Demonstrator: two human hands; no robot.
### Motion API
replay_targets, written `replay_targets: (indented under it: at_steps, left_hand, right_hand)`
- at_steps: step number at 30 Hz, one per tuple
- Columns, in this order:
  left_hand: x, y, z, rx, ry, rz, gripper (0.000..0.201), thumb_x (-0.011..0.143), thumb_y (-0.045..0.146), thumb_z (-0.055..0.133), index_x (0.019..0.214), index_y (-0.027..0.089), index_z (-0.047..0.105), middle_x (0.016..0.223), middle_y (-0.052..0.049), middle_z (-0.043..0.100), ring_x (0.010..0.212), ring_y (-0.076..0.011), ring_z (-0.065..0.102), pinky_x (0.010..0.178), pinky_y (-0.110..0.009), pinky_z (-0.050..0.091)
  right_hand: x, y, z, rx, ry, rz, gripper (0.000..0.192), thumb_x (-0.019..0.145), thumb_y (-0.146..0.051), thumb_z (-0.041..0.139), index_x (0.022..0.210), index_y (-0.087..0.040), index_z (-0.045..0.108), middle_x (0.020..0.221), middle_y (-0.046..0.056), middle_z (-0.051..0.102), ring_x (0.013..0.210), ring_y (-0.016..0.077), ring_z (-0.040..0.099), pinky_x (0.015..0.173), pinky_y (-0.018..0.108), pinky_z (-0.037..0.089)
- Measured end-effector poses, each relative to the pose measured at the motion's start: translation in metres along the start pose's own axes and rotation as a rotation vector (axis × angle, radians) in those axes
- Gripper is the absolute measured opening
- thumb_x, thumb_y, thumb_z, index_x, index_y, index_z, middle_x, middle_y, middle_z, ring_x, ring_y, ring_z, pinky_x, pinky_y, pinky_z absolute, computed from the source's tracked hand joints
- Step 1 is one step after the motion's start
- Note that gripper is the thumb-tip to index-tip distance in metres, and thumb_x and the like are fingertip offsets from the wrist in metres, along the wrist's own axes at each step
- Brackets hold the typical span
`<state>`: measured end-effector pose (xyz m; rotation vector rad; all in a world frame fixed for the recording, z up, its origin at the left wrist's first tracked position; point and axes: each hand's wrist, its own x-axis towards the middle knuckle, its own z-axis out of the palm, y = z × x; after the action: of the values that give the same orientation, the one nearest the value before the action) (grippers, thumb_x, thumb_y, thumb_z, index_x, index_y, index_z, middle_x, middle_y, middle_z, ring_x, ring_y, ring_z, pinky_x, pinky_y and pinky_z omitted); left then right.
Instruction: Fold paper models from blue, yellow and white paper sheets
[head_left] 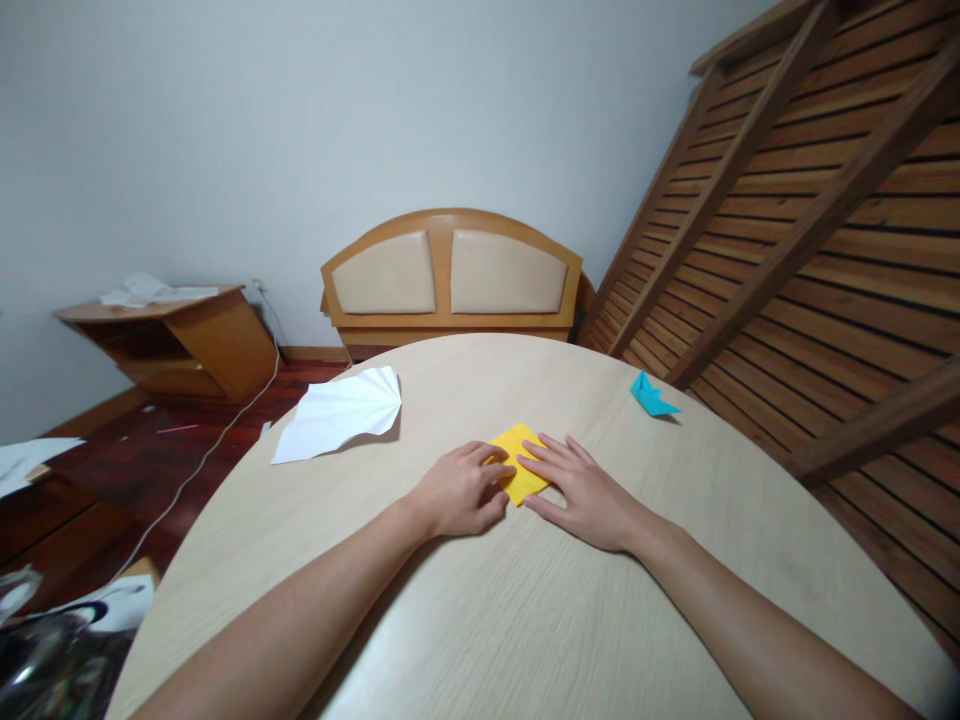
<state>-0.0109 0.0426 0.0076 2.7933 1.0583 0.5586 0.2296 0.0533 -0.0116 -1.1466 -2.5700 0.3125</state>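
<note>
A small folded yellow paper [519, 448] lies flat on the round light-wood table [480, 620]. My left hand [457, 492] rests on its left edge with the fingers curled and their tips pressing on the paper. My right hand [585, 490] lies flat on the table at the paper's right side, fingers spread, with the fingertips on the paper's edge. Both hands press the paper down rather than lift it.
A white pleated paper piece [341, 412] lies at the table's far left. A small blue folded paper boat [651, 396] sits at the far right. Beyond the table stand a wooden headboard [452, 275], a slatted wooden frame [810, 220] and a low wooden cabinet [180, 340].
</note>
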Motion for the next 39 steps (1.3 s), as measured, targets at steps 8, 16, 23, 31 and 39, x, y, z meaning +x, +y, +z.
replay_targets:
  at_steps: [8, 16, 23, 31, 39]
  left_hand:
    - [-0.001, -0.008, 0.010, -0.088, 0.035, -0.028, 0.025, 0.095, 0.021, 0.048, 0.111, 0.015, 0.067, 0.133, -0.013, 0.063, 0.124, -0.0244, 0.059, 0.108, -0.039, 0.049]
    - [0.001, -0.009, 0.005, -0.200, 0.023, 0.069, 0.018, 0.091, 0.021, 0.058, 0.104, 0.016, 0.069, 0.117, -0.011, 0.068, 0.111, -0.0222, 0.064, 0.100, -0.035, 0.052]
    - [0.000, -0.009, 0.006, -0.171, -0.008, 0.085, 0.027, 0.094, 0.028, 0.056, 0.115, 0.019, 0.070, 0.131, -0.009, 0.067, 0.120, -0.0224, 0.063, 0.105, -0.037, 0.049]
    - [-0.003, -0.007, 0.006, -0.076, -0.027, 0.002, 0.040, 0.090, 0.038, 0.060, 0.125, 0.019, 0.064, 0.140, -0.011, 0.060, 0.129, -0.0264, 0.057, 0.110, -0.047, 0.044]
    - [-0.004, -0.006, 0.002, -0.100, -0.051, 0.017, 0.043, 0.083, 0.033, 0.066, 0.124, 0.021, 0.064, 0.142, -0.012, 0.058, 0.134, -0.0312, 0.052, 0.114, -0.056, 0.036]
  right_hand:
    - [-0.002, -0.002, -0.003, 0.044, -0.018, -0.009, 0.054, 0.095, -0.051, 0.057, 0.143, -0.027, 0.054, 0.155, 0.009, 0.046, 0.148, 0.0305, 0.033, 0.121, 0.060, 0.020]
    - [0.004, -0.012, -0.009, 0.066, 0.069, -0.071, 0.032, 0.096, -0.039, 0.055, 0.124, -0.026, 0.065, 0.128, 0.007, 0.069, 0.124, 0.0246, 0.059, 0.117, 0.052, 0.030]
    - [-0.003, -0.007, 0.003, -0.026, -0.046, 0.066, 0.075, 0.093, -0.065, 0.047, 0.156, -0.024, 0.036, 0.160, 0.009, 0.038, 0.150, 0.0333, 0.027, 0.121, 0.057, 0.022]
    - [-0.001, -0.001, 0.005, -0.092, 0.011, 0.109, 0.061, 0.100, -0.051, 0.042, 0.152, -0.021, 0.042, 0.160, 0.008, 0.036, 0.151, 0.0306, 0.024, 0.121, 0.057, 0.022]
    - [-0.003, 0.003, 0.007, -0.056, 0.000, 0.102, 0.058, 0.102, -0.052, 0.038, 0.153, -0.026, 0.040, 0.163, 0.007, 0.031, 0.151, 0.0311, 0.024, 0.121, 0.059, 0.022]
